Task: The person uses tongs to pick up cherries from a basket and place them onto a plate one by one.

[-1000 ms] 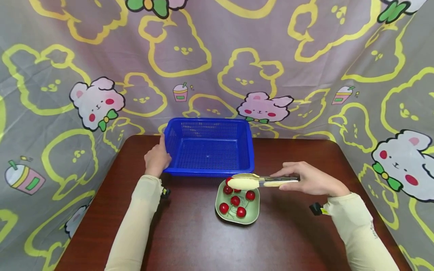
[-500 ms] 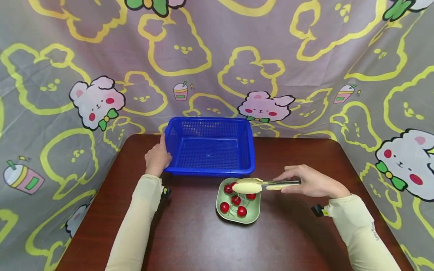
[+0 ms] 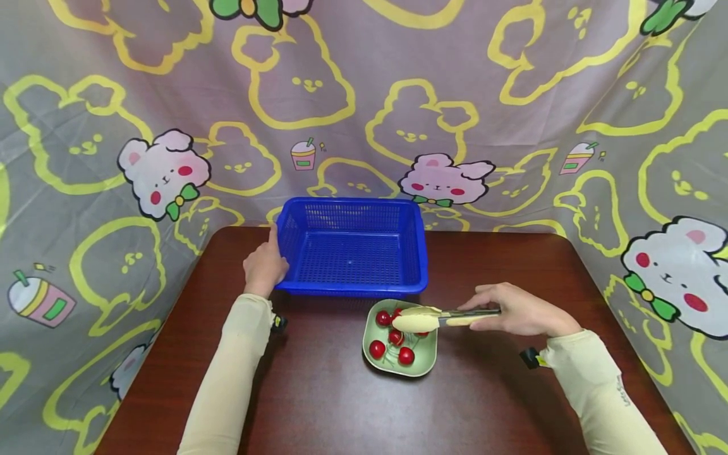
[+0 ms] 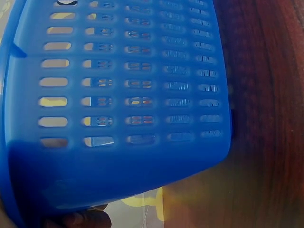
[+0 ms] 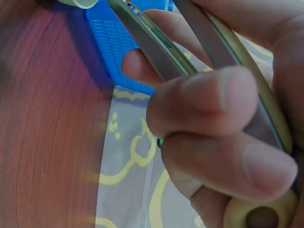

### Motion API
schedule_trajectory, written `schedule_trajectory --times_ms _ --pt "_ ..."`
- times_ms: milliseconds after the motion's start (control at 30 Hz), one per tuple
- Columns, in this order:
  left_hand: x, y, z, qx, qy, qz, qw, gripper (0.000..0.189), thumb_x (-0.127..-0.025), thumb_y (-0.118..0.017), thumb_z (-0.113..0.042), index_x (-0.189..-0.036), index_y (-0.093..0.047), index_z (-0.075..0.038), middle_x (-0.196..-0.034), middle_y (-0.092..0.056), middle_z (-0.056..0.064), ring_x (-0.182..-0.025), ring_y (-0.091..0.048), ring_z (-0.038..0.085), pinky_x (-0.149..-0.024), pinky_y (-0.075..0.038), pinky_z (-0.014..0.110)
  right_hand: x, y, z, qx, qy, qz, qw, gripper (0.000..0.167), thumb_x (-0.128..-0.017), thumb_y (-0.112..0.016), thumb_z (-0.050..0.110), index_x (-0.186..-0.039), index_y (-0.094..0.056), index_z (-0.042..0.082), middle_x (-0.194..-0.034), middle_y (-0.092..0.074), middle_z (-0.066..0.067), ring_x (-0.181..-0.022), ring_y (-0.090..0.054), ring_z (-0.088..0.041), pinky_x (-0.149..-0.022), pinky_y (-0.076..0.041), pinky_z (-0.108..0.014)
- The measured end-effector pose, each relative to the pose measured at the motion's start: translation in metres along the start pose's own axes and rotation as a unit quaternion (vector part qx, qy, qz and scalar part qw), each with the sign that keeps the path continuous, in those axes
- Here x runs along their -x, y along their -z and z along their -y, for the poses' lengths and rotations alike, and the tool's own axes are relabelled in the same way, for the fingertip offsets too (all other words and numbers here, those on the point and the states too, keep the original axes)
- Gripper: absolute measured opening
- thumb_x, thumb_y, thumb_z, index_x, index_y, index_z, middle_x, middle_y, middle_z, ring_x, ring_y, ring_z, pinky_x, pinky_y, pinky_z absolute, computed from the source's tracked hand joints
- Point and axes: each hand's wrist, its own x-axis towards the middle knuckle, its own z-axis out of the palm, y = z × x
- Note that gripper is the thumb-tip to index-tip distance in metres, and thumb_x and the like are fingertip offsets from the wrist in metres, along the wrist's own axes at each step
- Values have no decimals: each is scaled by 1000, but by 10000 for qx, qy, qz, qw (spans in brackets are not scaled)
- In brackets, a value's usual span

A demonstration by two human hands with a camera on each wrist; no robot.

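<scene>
In the head view my left hand [image 3: 265, 265] grips the left rim of a blue plastic basket [image 3: 341, 289], index finger extended along it. The left wrist view shows the basket's slotted side [image 4: 142, 164] close up, with dark fingertips [image 4: 88, 219] at its lower edge. My right hand [image 3: 514, 308] holds kitchen tongs [image 3: 416, 321] with cream-coloured heads, thumb and fingers around the metal arms. The tong heads hang over a pale green dish [image 3: 423, 366] of several red cherries [image 3: 377, 349] with thin green stems. I cannot tell whether the tongs pinch a cherry.
Dish and basket stand on a dark brown wooden table [image 3: 318, 392], the dish just in front of the basket. A patterned cloth [image 3: 352, 76] with yellow outlines hangs behind the table and on both sides.
My right hand and the tongs have moved slightly right and toward me over the dish, uncovering cherries near its back. The left hand and the basket have stayed in place.
</scene>
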Motion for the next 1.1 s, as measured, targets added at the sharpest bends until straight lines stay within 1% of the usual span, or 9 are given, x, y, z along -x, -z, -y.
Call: schedule_trajectory --times_ms 167,400,567,667,767,833,967,1067,1100 --pt "-1 1 0 6 6 32 10000 86 -96 -59 -17 -167 -11 -11 -124 -66 30 -98 -68 49 -81 -52 63 1 0 -1 102 -61 2 9999 31 -89 -82 32 -119 -79 26 -98 -68 17 -86 -55 -4 -75 -48 -26" --pt "-1 1 0 9 40 34 10000 86 -95 -60 -17 -167 -12 -11 -125 -65 30 -99 -68 50 -81 -52 63 1 -2 -3 201 -61 -17 9998 32 -89 -83 30 -120 -79 25 -99 -69 15 -88 -58 -7 -78 -49 -28" --pt "-1 -1 0 2 41 19 10000 85 -95 -61 -17 -166 -14 -10 -124 -66 30 -98 -68 50 -79 -53 62 1 -2 -3 266 -162 -35 9995 32 -88 -83 32 -120 -79 27 -110 -74 15 -102 -62 -14 -86 -51 -33" --pt "-2 -1 1 -18 45 8 10000 85 -95 -61 -18 -166 -15 -10 -124 -66 29 -97 -68 49 -78 -53 62 1 -2 -3 270 -152 -41 9995 32 -88 -83 33 -120 -79 26 -110 -74 14 -102 -63 -17 -87 -52 -35" --pt "-3 -1 1 -30 45 -3 10000 85 -95 -61 -18 -166 -15 -10 -124 -66 29 -97 -68 49 -78 -53 62 1 -3 -4 327 -133 -92 9993 32 -88 -83 34 -119 -79 27 -111 -74 15 -104 -63 -15 -88 -52 -35" --pt "-3 -1 1 -30 51 -3 10000 85 -95 -61 -18 -166 -15 -11 -124 -66 29 -97 -68 49 -79 -53 62 1 -3 -4 266 -162 -69 9995 33 -88 -83 31 -120 -79 26 -109 -73 13 -98 -61 -14 -85 -51 -34" --pt "-3 -1 0 -31 70 43 10000 85 -96 -61 -18 -166 -13 -11 -125 -66 29 -98 -68 49 -80 -53 62 2 -3 -5 256 -320 -71 9991 35 -87 -84 31 -121 -78 26 -115 -75 10 -116 -65 -28 -97 -52 -49" --pt "-2 0 -1 -43 84 52 9999 85 -96 -60 -18 -166 -13 -11 -125 -66 29 -97 -68 49 -79 -53 61 3 -2 -5 251 -418 -99 9988 37 -87 -83 34 -123 -78 27 -120 -75 10 -131 -59 -39 -105 -47 -60" --pt "-2 0 -1 -39 79 53 9999 85 -96 -60 -18 -167 -13 -11 -125 -66 29 -97 -68 49 -79 -53 61 3 -1 -5 234 -441 -106 9987 37 -87 -83 35 -123 -78 27 -119 -75 10 -131 -59 -39 -105 -47 -60"
